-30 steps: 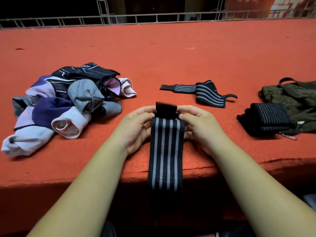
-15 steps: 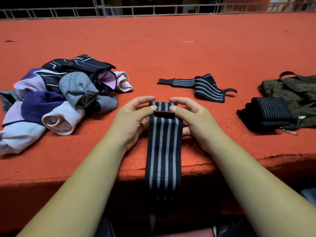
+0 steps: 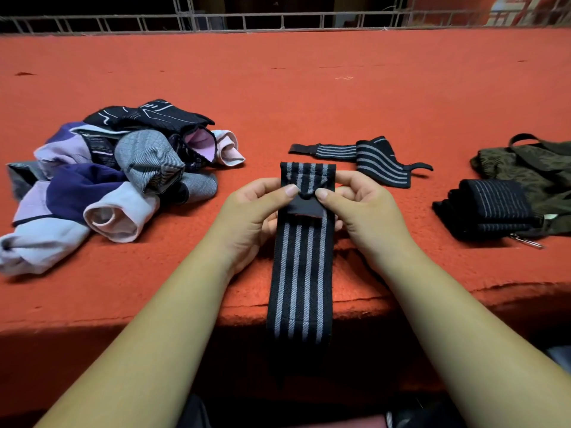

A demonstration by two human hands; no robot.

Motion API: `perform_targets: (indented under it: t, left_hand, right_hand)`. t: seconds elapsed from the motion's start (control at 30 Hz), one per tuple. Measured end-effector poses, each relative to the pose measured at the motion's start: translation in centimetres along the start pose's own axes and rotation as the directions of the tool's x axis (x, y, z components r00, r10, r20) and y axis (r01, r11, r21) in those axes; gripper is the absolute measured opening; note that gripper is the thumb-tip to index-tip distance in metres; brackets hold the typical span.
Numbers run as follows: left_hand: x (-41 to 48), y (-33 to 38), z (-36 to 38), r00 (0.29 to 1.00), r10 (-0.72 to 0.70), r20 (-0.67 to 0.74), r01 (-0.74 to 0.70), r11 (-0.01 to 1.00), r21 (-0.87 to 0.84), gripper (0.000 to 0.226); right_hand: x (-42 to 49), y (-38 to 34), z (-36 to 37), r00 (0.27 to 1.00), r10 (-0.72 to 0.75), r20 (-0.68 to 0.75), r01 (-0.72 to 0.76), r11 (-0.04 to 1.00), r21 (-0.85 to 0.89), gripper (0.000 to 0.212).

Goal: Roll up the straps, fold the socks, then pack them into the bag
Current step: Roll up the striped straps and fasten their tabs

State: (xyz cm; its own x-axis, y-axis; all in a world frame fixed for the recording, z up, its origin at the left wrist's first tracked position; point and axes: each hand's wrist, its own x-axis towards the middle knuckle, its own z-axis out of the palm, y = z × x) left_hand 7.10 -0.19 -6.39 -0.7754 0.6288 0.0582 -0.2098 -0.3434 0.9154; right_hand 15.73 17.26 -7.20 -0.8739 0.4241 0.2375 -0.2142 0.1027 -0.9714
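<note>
A black strap with grey stripes point(image 3: 301, 273) lies over the front edge of the red carpeted platform point(image 3: 309, 88) and hangs down. Its far end is folded back toward me, with the dark tab lying on top. My left hand point(image 3: 256, 208) and my right hand point(image 3: 361, 208) pinch that fold from either side, thumbs on the tab. A second striped strap point(image 3: 377, 160) lies loose behind my right hand. Rolled dark straps point(image 3: 488, 208) sit at the right beside an olive camouflage bag point(image 3: 534, 171). A heap of socks point(image 3: 108, 180) lies at the left.
A metal railing point(image 3: 278, 23) runs along the far edge of the platform. A small metal clip point(image 3: 525, 240) lies by the rolled straps. The platform's front edge drops off just below my wrists into dark space.
The strap's far end has been folded over toward me, so the tab now lies on top of the stripes. Both hands stayed on the fold.
</note>
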Motion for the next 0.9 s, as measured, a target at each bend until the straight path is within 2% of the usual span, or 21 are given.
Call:
perform_targets:
  t: [0.13, 0.3, 0.37, 0.5, 0.6, 0.7, 0.9]
  left_hand:
    - [0.1, -0.4, -0.2, 1.000, 0.011, 0.025, -0.014, 0.995, 0.096, 0.035]
    - [0.4, -0.6, -0.9, 0.996, 0.069, -0.048, -0.061, 0.986, 0.155, 0.037]
    - [0.4, -0.6, -0.9, 0.994, 0.084, -0.067, -0.073, 0.985, 0.157, 0.037]
    - [0.5, -0.6, -1.1, 0.995, 0.085, -0.045, -0.078, 0.986, 0.150, 0.038]
    - [0.4, -0.6, -1.3, 1.000, 0.015, 0.024, -0.019, 0.987, 0.160, 0.038]
    - [0.3, -0.9, -1.3, 1.000, -0.003, 0.009, 0.000, 0.964, 0.267, 0.031]
    - [0.5, -1.1, -1.4, 0.995, 0.061, -0.085, -0.038, 0.970, 0.242, 0.024]
  right_hand:
    - [-0.1, 0.0, 0.4, 0.999, 0.016, -0.035, -0.014, 0.999, 0.040, 0.022]
    - [-1.1, 0.0, 0.5, 0.970, 0.166, 0.180, -0.172, 0.985, 0.018, 0.020]
    - [-1.3, -0.1, 0.4, 0.964, 0.164, 0.211, -0.161, 0.986, -0.032, 0.011]
    - [-1.2, 0.0, 0.3, 0.978, 0.120, 0.171, -0.106, 0.990, -0.090, 0.001]
    - [-1.2, 0.3, 0.3, 0.991, 0.070, 0.115, -0.061, 0.995, -0.084, 0.004]
    - [-1.0, 0.4, 0.2, 0.996, 0.055, 0.065, -0.048, 0.995, -0.093, 0.012]
    - [-0.9, 0.1, 0.1, 0.976, 0.120, 0.180, -0.113, 0.992, -0.052, 0.031]
